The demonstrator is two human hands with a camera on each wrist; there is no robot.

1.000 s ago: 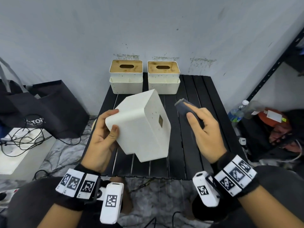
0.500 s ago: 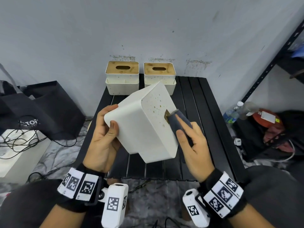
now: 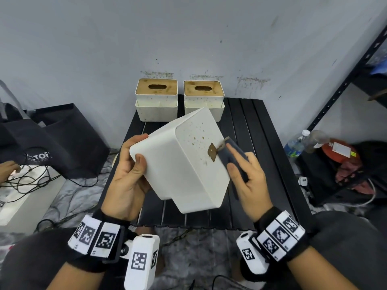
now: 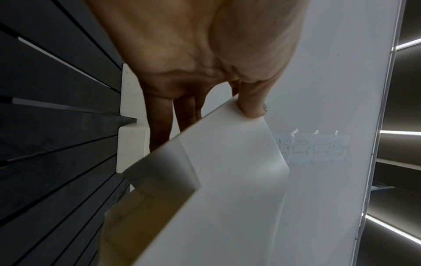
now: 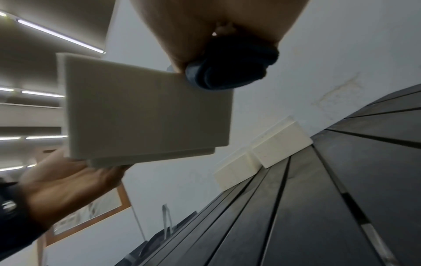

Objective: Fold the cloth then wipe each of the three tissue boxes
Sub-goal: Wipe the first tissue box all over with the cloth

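My left hand (image 3: 129,170) grips a white tissue box (image 3: 180,164) tilted in the air above the black slatted table (image 3: 261,143), thumb on its near face (image 4: 252,109) and fingers behind. The box's right side carries brown speckles and a small brown tag. My right hand (image 3: 245,172) holds a folded dark blue cloth (image 3: 232,155) pressed against that speckled side, by the tag; the right wrist view shows the cloth (image 5: 230,70) at the box's edge (image 5: 145,111). Two more white tissue boxes with wooden lids (image 3: 156,99) (image 3: 204,99) stand side by side at the table's far edge.
A grey wall rises just behind the table. A black bag (image 3: 54,139) and a white unit with tangled cables (image 3: 23,181) are on the floor at left. At right stand a black metal shelf post (image 3: 345,80), a water bottle (image 3: 295,143) and bags.
My right hand brought the cloth from mid-air at the right onto the box's speckled side. The left hand turned the box so that this side faces up more.
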